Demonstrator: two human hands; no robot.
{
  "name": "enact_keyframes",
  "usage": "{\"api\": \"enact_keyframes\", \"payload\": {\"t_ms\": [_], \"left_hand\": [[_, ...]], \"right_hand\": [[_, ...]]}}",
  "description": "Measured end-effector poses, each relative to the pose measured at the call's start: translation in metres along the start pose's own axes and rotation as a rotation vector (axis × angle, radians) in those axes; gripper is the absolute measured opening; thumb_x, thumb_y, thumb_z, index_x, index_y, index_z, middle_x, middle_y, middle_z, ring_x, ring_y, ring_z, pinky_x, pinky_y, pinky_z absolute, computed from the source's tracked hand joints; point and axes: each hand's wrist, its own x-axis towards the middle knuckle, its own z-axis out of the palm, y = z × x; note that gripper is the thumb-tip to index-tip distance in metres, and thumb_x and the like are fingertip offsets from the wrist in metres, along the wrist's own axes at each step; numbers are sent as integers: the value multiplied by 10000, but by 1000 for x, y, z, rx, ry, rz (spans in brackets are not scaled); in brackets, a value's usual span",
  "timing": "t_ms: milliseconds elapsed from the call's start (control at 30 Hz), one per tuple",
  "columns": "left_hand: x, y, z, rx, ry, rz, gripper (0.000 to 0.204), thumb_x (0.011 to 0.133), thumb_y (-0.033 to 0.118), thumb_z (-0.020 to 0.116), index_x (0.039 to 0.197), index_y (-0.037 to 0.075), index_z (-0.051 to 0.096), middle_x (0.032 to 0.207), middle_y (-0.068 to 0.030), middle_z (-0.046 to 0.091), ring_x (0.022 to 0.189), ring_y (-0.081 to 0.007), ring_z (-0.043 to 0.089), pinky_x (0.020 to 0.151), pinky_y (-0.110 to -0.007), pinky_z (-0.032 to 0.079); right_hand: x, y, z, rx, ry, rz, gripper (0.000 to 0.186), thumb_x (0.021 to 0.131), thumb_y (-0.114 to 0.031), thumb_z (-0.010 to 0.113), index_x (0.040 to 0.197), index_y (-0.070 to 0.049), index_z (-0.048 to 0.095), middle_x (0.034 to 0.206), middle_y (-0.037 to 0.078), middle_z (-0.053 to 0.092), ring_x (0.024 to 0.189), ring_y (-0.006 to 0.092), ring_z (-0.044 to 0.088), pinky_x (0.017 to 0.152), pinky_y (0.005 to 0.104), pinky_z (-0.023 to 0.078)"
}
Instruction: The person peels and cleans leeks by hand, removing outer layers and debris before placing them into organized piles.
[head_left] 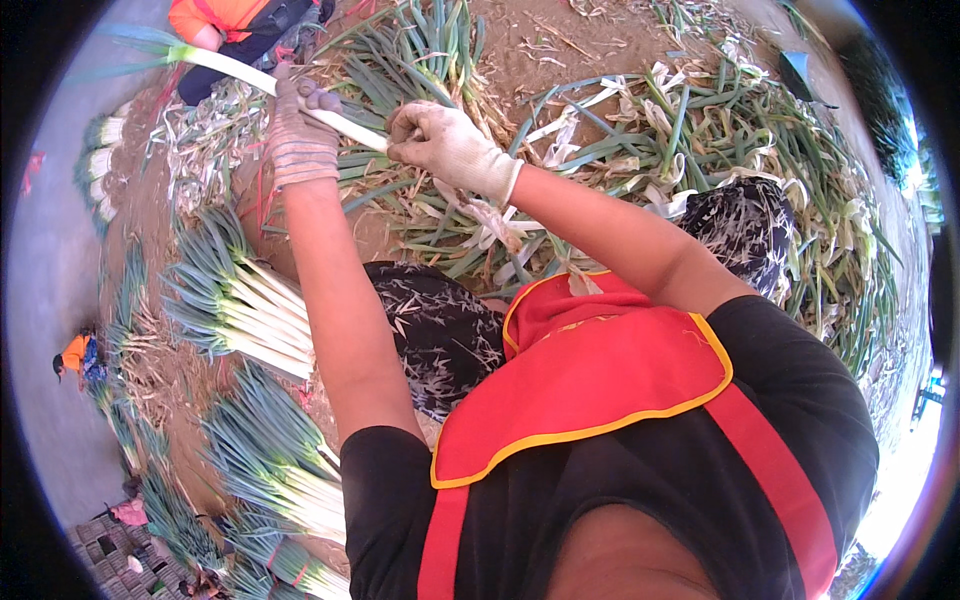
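Note:
A long green onion (243, 73) stretches slantwise across the upper left, its leaves to the left and its bare white end to the right. My left hand (301, 124), in a grey glove with a striped cuff, is closed around the middle of the white stalk. At the stalk's white end, my right hand (440, 140) in a dirty white glove pinches with thumb and fingers. Beyond my hands lies a heap of untrimmed green onions (420, 55). Peeled green onions (262, 310) lie in a bundle beside my left forearm, white ends toward me.
More bundles (290, 480) lie at the lower left. Stripped leaves and husks (680, 130) cover the ground from the middle to the right. Another person in orange (235, 20) sits at the top left. A second person in orange (75, 352) is farther off at the left.

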Motion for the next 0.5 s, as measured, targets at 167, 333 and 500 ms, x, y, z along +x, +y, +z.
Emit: {"api": "enact_keyframes", "payload": {"t_ms": [167, 333, 500], "left_hand": [[12, 26, -27, -58, 45, -41, 338, 890, 301, 643, 1210, 227, 565, 689, 30, 441, 536, -91, 374, 465, -243, 327], [0, 28, -16, -142, -134, 3, 417, 870, 335, 626, 1241, 165, 542, 669, 19, 418, 503, -69, 342, 445, -205, 307], [-1, 32, -14, -135, -214, -38, 410, 886, 332, 616, 1266, 201, 532, 665, 26, 404, 507, -71, 336, 458, -208, 310]], "right_hand": [[-17, -20, -13, 350, -138, 258, 106, 848, -85, 654, 855, -8, 582, 809, 11, 595, 746, 68, 570, 661, 222, 479], [-32, -1, -28, 300, -174, 199, 123, 846, -101, 661, 852, -12, 577, 747, -10, 561, 714, 66, 523, 661, 244, 454], [-41, 10, -40, 38, -250, 281, 176, 812, -134, 682, 876, -7, 579, 739, 52, 573, 698, 141, 547, 682, 297, 465]]}}
